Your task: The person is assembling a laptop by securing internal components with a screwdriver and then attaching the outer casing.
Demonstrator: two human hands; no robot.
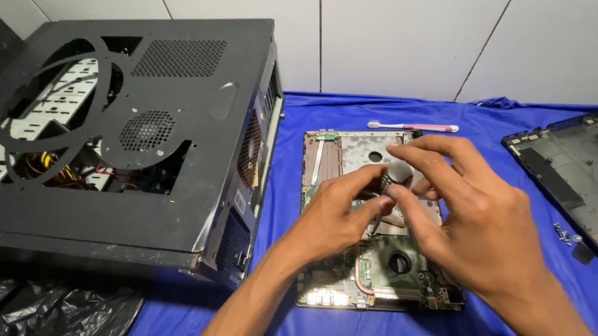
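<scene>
An opened laptop chassis (365, 284) with its green circuit board and copper heat pipe lies on the blue cloth (286, 190). Both my hands hover over its middle. My left hand (335, 215) and my right hand (459, 219) pinch a small dark finned part (385, 182) between their fingertips, just above the board. The hands hide the centre of the board. A round fan opening (399, 262) shows below them.
A large black desktop computer case (132, 131) lies on its side at the left. A pink and white toothbrush (413, 127) rests behind the laptop. A black laptop bottom cover (591, 180) sits at the right, with small screws (564, 234) beside it. Black plastic bag (41, 330) lower left.
</scene>
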